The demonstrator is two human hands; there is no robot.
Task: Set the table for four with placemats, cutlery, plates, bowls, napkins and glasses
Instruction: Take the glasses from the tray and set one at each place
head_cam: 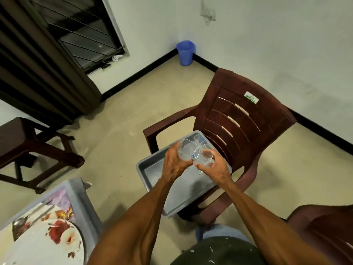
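The left hand [174,162] is wrapped around a clear glass [186,152], fingers curled over its near side, and the right hand [214,166] grasps a second clear glass [206,155] just beside it, thumb across the front. The two glasses touch or nearly touch at the rims; the blur makes it hard to tell which. Both are held above the far end of a grey plastic tray [152,170], which rests across the seat of a dark red plastic chair [246,119]. More clear glassware seems to lie in the tray's far corner. At lower left, the corner of a table under a floral cloth [63,196] carries a flowered plate [38,245] with a spoon [18,224] at its edge. A blue bucket [185,52] stands in the room's corner.
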